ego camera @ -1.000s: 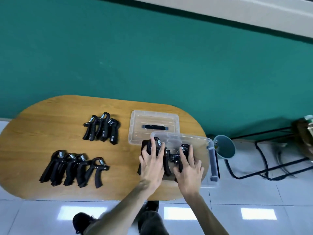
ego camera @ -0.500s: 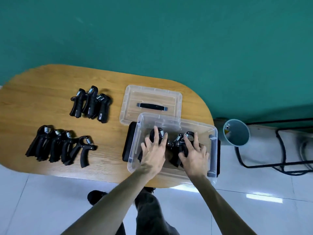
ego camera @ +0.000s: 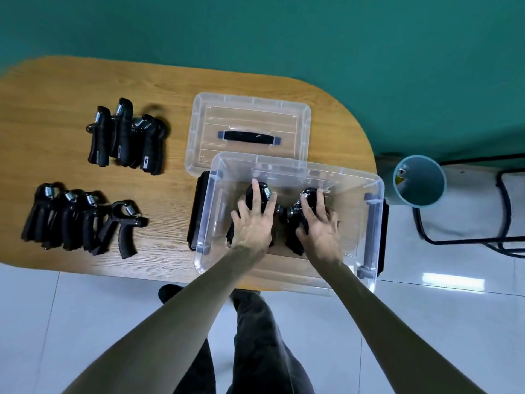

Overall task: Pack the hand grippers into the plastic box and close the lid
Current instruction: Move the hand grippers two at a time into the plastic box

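A clear plastic box (ego camera: pixel 372 223) stands at the table's right front edge. Inside it, my left hand (ego camera: pixel 252 220) lies on a bunch of black hand grippers (ego camera: pixel 262 194) and my right hand (ego camera: pixel 319 223) lies on another bunch (ego camera: pixel 311 196); fingers are spread over them. The clear lid (ego camera: pixel 250 120) with a black handle lies flat behind the box. Three hand grippers (ego camera: pixel 125 137) sit in a group at the left rear. Several more hand grippers (ego camera: pixel 82 220) lie in a row at the left front.
The wooden table (ego camera: pixel 71 89) has rounded ends and stands against a teal wall. A teal bin (ego camera: pixel 419 180) stands on the white tiled floor just right of the table. A black metal frame (ego camera: pixel 508 223) is farther right.
The view has tilted down and closer to the table. Both hands have sunk lower into the box with the hand grippers under them.
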